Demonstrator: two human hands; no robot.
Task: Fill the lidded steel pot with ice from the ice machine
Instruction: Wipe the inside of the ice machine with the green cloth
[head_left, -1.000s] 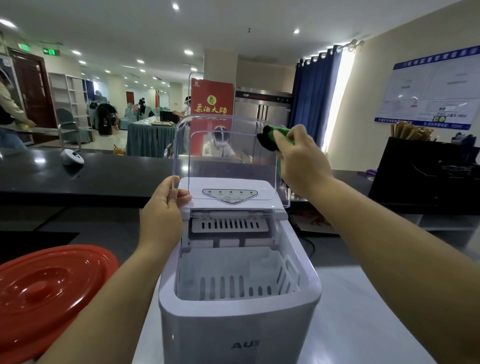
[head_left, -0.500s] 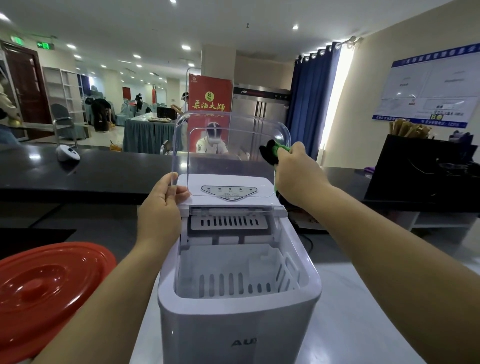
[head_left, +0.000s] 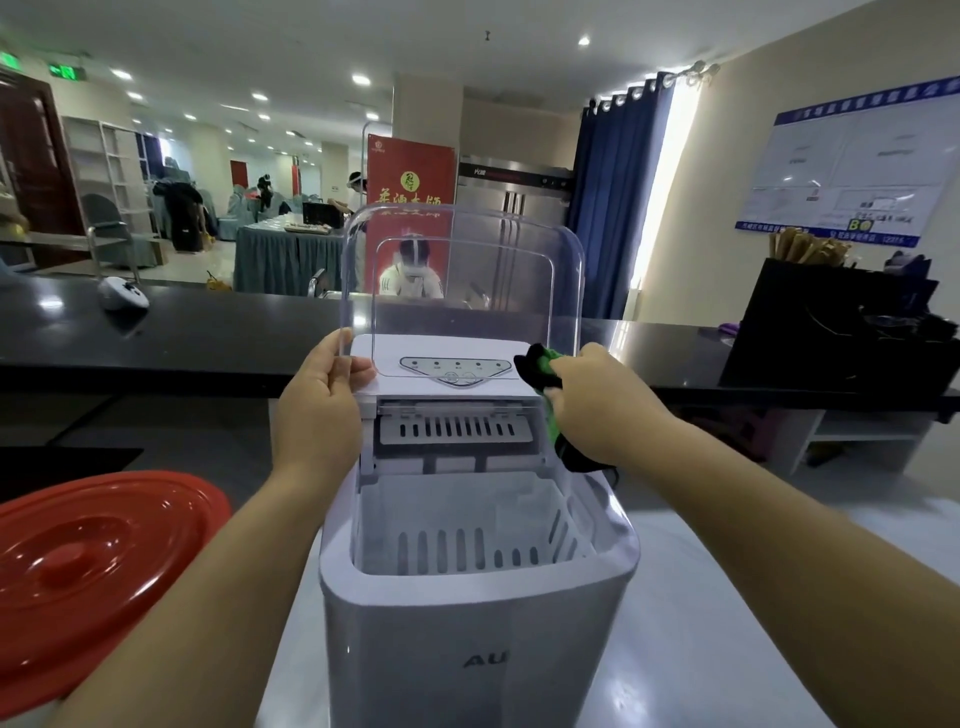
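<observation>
Fingers of the left hand (head_left: 322, 410) pinch the left edge of the clear lid (head_left: 462, 280), raised upright over the ice machine (head_left: 478, 597). Right hand (head_left: 602, 400) grips a green scoop (head_left: 545, 374). This lid looks light, stiff and slippery; hold its edge. No pot is in view.

A long black surface (head_left: 208, 332) crosses the room from 9 to 3 o'clock. Beyond it at 12 o'clock stands a red banner (head_left: 410, 187) beside a steel fridge (head_left: 514, 202). Blue curtains (head_left: 618, 197) hang at 1 o'clock, with daylight along their edge. A white wall chart (head_left: 857, 171) hangs on the cream wall at 2 o'clock. At 10 o'clock are white shelves (head_left: 104, 171), a brown door (head_left: 26, 161) and a table with a grey cloth (head_left: 280, 260). Round ceiling lights (head_left: 361, 79) glow overhead.
</observation>
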